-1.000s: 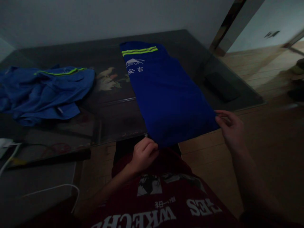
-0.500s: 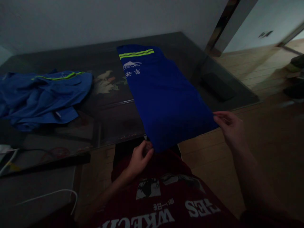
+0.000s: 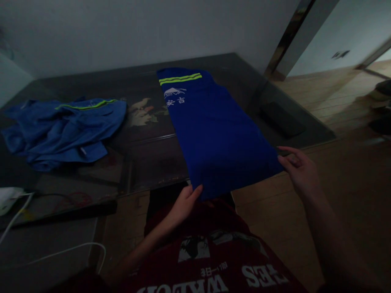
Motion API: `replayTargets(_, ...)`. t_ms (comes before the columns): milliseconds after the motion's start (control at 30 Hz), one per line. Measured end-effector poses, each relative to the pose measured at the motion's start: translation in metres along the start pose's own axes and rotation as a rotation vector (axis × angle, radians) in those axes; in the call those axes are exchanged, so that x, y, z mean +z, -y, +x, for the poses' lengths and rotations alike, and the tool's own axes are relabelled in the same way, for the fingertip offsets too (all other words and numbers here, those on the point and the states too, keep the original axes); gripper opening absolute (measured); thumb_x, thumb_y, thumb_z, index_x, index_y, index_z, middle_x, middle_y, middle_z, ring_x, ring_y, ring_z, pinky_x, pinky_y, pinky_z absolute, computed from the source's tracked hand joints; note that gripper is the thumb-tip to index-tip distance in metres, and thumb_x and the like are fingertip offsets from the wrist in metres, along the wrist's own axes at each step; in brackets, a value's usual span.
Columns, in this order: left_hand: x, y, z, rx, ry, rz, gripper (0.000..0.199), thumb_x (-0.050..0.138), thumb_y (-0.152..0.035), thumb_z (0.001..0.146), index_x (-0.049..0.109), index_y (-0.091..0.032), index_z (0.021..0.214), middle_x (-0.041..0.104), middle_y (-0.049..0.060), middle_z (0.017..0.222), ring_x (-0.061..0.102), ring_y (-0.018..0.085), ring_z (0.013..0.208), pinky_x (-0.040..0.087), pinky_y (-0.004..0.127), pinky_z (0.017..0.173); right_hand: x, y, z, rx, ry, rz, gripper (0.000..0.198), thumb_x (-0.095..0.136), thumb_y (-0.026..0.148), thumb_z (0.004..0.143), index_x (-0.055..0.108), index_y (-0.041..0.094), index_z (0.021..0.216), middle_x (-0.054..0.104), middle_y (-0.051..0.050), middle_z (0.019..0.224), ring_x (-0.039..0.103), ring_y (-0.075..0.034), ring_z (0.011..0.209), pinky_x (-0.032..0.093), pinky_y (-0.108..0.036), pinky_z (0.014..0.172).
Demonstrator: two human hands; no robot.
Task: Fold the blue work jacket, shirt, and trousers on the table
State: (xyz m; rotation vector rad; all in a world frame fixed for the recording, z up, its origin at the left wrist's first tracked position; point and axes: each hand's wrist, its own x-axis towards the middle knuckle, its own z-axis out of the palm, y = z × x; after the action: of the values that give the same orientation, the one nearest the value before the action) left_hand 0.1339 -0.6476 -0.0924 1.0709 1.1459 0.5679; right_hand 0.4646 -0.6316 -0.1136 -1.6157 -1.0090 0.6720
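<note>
A dark blue shirt lies folded into a long panel on the table, with a yellow-green double stripe and white lettering towards its far end. Its near edge hangs past the table's front edge, over my lap. At the near left corner my left hand grips the cloth, thumb on top and the other fingers partly hidden below. My right hand pinches the near right corner between thumb and fingers. Left of the shirt lies a crumpled lighter blue garment with a similar stripe, apart from both hands.
The dark glossy table has a floral picture on its top. A flat black object rests right of the shirt. A white plug-like device with a white cable sits at the front left. A wall stands behind the table.
My left thumb now lies over the shirt's near left corner. Both hands still hold the near corners. The whole view has shifted slightly, with things appearing a little lower and further right.
</note>
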Motion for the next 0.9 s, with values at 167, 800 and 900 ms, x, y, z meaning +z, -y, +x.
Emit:
replayTargets(167, -0.002, 0.0, 0.0, 0.067, -0.015, 0.063, 0.046, 0.054, -0.056, 0.082, 0.061, -0.015, 0.1, 0.071, 0.009, 0.098, 0.066, 0.022, 0.088, 0.052, 0.034, 0.078, 0.0, -0.011, 0.003, 0.002, 0.005, 0.032, 0.04, 0.07, 0.041, 0.07, 0.066, 0.023, 0.106, 0.06, 0.002, 0.061, 0.054, -0.014, 0.053, 0.043, -0.026, 0.049)
replayTargets(800, -0.026, -0.008, -0.022, 0.252, 0.237, 0.689, 0.048, 0.031, -0.042, 0.096, 0.063, -0.015, 0.074, 0.068, 0.004, 0.064, 0.064, 0.013, 0.058, 0.047, 0.022, 0.058, -0.015, -0.027, 0.007, -0.096, -0.062, -0.096, 0.033, 0.061, 0.044, 0.08, 0.065, 0.023, 0.105, 0.06, 0.001, 0.063, 0.056, -0.016, 0.055, 0.048, -0.029, 0.052)
replayTargets(900, -0.038, -0.02, -0.038, 0.624, 0.017, 0.927, 0.03, 0.041, -0.031, 0.094, 0.064, -0.017, 0.082, 0.069, 0.002, 0.067, 0.062, 0.011, 0.056, 0.047, 0.021, 0.056, -0.029, -0.032, 0.009, -0.295, -0.16, -0.297, 0.03, 0.055, 0.039, 0.085, 0.064, 0.023, 0.109, 0.065, -0.003, 0.081, 0.061, -0.018, 0.068, 0.053, -0.035, 0.065)
